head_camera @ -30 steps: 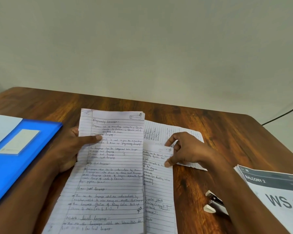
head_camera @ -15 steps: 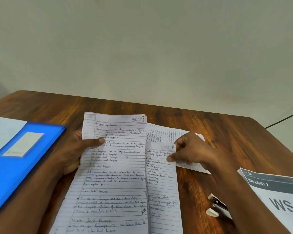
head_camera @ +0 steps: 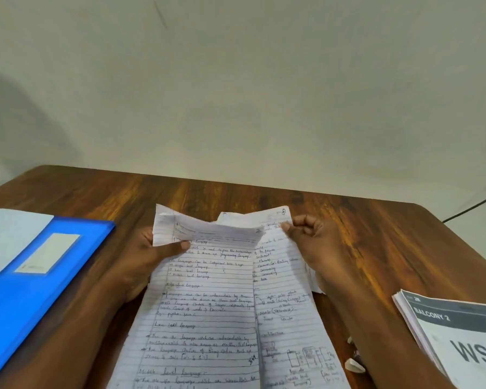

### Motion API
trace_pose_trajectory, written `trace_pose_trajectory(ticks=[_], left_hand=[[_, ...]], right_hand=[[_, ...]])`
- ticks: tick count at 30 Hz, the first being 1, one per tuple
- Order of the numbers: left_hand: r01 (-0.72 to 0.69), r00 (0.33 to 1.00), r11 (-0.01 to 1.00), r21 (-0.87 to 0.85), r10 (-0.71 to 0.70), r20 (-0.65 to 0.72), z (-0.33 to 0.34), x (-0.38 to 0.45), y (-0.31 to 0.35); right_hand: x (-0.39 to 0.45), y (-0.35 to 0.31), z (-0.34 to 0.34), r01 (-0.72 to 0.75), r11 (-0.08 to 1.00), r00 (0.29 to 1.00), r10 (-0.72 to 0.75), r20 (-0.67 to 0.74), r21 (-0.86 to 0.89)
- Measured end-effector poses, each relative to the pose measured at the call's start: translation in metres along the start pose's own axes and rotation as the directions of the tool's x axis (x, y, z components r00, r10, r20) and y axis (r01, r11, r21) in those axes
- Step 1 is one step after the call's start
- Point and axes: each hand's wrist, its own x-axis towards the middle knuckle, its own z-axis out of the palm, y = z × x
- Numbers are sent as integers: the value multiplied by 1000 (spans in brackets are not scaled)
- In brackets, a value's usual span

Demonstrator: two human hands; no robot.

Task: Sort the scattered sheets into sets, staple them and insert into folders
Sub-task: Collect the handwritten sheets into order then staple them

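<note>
On desk, centre: front sheet point(head_camera: 205, 304), lined and handwritten, held up over wooden table point(head_camera: 376, 242); top edge folded forward and down.
Left hand point(head_camera: 152, 256): grips front sheet at left edge, thumb curled over the face, fingers behind.
Right hand point(head_camera: 314, 240): pinches second sheet point(head_camera: 284, 276) near its top right corner, thumb and fingers curled onto the paper.
Second sheet: behind and right of front sheet, partly covered by it; circled page number at top corner, small drawings low down.
Left of sheets: blue folder point(head_camera: 20, 299) flat on table, closed, pale label on cover; contents not visible. Pale sheet point(head_camera: 9, 237) lying over its far left corner.
Right, near edge: printed stack point(head_camera: 455, 335), grey header reading BALCONY 2, large WS below; cut off by frame.
Between right forearm and printed stack: stapler point(head_camera: 354, 363), mostly hidden by forearm, only pale tip showing.
Far right: dark cable point(head_camera: 472, 206) against wall point(head_camera: 236, 94).
Change vs earlier: second sheet lay on table under right fingertips, now lifted off; front sheet's top was straight, now flopped forward; stapler more hidden.
</note>
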Motion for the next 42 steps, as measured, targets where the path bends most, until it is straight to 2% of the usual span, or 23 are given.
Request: trace_pose_trajectory(ticks=[5,9,15,19,22,30,42], left_hand=[[-36,999,999,7,36,18,25,7,-7],[-98,995,995,19,98,-27,51,8,-11],[-157,985,987,39,160,-58,56,12,-21],[-203,977,979,14,203,-64,54,15,-26],[-245,967,969,41,247,-62,52,16,-30],[-194,980,981,12,194,-42,59,12,-26],[-152,987,988,-34,150,-52,63,12,-29]], right_hand=[[3,6,1,-46,979,995,62,-75,199],[9,6,-1,-103,941,986,139,-90,323],[10,8,1,-186,886,975,221,-35,426],[7,7,7,-235,873,967,255,12,428],[3,4,8,-204,882,976,218,17,425],[-3,-5,7,-130,930,982,168,-81,344],[-2,-7,9,-154,904,985,174,-14,399]])
